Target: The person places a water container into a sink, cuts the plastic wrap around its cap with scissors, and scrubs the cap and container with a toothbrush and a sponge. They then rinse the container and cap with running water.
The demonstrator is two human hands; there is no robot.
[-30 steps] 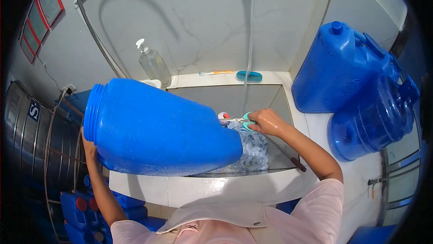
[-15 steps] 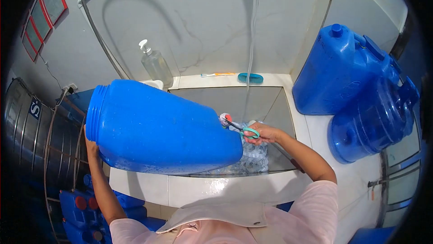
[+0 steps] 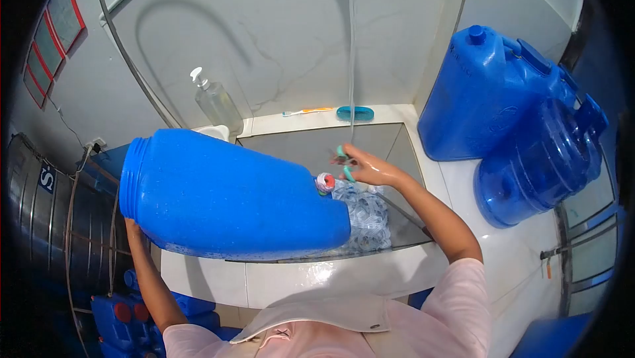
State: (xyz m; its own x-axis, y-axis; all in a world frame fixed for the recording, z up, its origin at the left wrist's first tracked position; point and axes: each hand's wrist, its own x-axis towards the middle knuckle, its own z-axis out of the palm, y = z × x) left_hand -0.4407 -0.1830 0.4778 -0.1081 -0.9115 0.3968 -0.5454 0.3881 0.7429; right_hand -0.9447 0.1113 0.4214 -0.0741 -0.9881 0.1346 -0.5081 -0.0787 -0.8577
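A big blue plastic container [image 3: 231,192] lies tilted on its side over the sink, its wide threaded neck to the left. My left hand [image 3: 131,225] supports it under the neck; its fingers are hidden behind the container. At the right end is a small spout [image 3: 325,183] with red and whitish wrapping around it. My right hand [image 3: 370,167] holds scissors [image 3: 346,172] by their teal handles, above and to the right of the spout, apart from it. The blades are blurred. Beneath, clear printed plastic pieces [image 3: 369,222] are heaped in the sink.
Water [image 3: 352,60] streams down into the sink [image 3: 383,136]. A toothbrush [image 3: 307,112] and a teal brush [image 3: 354,114] lie on the back ledge beside a pump bottle [image 3: 218,103]. Blue jugs [image 3: 463,106] stand at the right, with more blue containers [image 3: 122,321] below left.
My right hand has lifted the scissors up and back from the spout, which now shows uncovered by them. The container stays held over the sink; the view has shifted slightly.
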